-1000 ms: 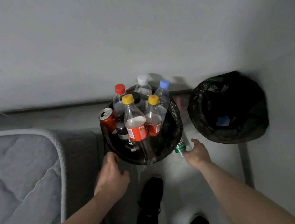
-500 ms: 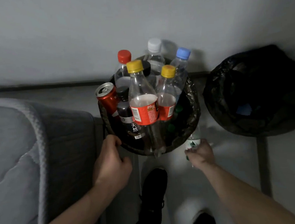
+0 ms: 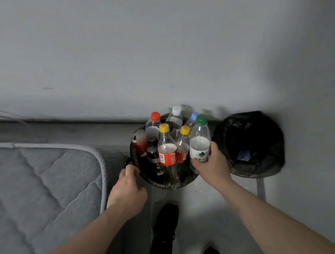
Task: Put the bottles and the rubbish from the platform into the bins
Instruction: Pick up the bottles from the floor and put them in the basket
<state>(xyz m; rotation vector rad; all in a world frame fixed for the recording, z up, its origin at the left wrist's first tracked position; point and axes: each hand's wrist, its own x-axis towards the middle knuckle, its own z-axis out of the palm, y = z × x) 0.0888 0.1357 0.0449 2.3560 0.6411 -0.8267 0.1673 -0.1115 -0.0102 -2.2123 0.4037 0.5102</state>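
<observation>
The green-capped bottle (image 3: 200, 142), which lay low on the floor beside the bin half a second ago, is now lifted and stands upright in the air at the right edge of the full bin (image 3: 163, 182), its cap level with the caps of the bottles already inside. It is clear plastic with a white label, and it sits just beside the yellow-capped bottle with the orange label (image 3: 184, 143).

The right hand (image 3: 211, 163) grips this bottle around its lower half, fingers and thumb curled round the label; earlier it was down at floor level closing on it. The left hand (image 3: 127, 187) holds the near-left rim of the full bin, fingers curled over the edge, much as before.

Inside that bin stand a taller yellow-capped bottle (image 3: 166, 147), a red-capped bottle (image 3: 154, 124), a white-capped bottle (image 3: 175, 116), a blue-capped bottle (image 3: 192, 119), a dark bottle (image 3: 154, 156) and a red can (image 3: 139, 146).

To the right, a second bin (image 3: 250, 144) lined with a black bag sits against the wall. A grey quilted mattress (image 3: 41, 189) lies on the left, and a dark shoe (image 3: 166, 223) shows below between the arms.
</observation>
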